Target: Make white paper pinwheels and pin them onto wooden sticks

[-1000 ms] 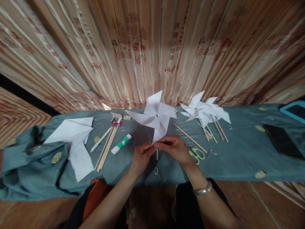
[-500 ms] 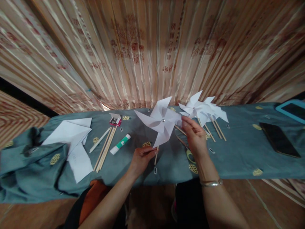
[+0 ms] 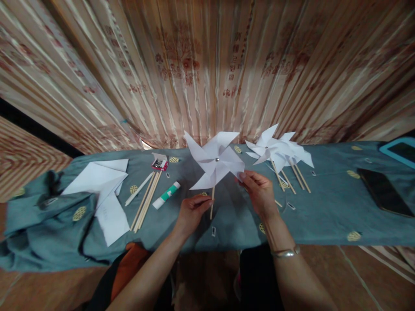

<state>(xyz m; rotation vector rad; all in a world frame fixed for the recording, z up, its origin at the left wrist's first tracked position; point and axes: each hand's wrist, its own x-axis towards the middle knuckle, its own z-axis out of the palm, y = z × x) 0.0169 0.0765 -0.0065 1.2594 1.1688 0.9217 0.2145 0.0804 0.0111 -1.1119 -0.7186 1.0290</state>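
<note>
A white paper pinwheel (image 3: pixel 215 159) with a silver pin at its centre stands upright in front of me. Its wooden stick (image 3: pixel 212 211) is pinched between the thumb and fingers of my left hand (image 3: pixel 194 212). My right hand (image 3: pixel 259 191), with a bracelet at the wrist, is closed on the tip of the pinwheel's lower right blade. Just beyond that hand, several finished pinwheels (image 3: pixel 278 149) lie overlapping on the cloth, their sticks pointing toward me. The scissors are almost wholly covered by my right hand.
On the left lie folded white papers (image 3: pixel 97 177), a white pen (image 3: pixel 138 190), several wooden sticks (image 3: pixel 145 203), an open box of pins (image 3: pixel 160 163) and a glue stick (image 3: pixel 166 195). At the right are a black phone (image 3: pixel 384 192) and a blue-framed device (image 3: pixel 400 151). A curtain (image 3: pixel 207 69) hangs behind the cloth-covered table (image 3: pixel 330 220).
The pinwheel's blades have turned clockwise on the stick. My right hand has moved down with a blade tip, now covering the scissors. The left hand keeps its hold on the stick.
</note>
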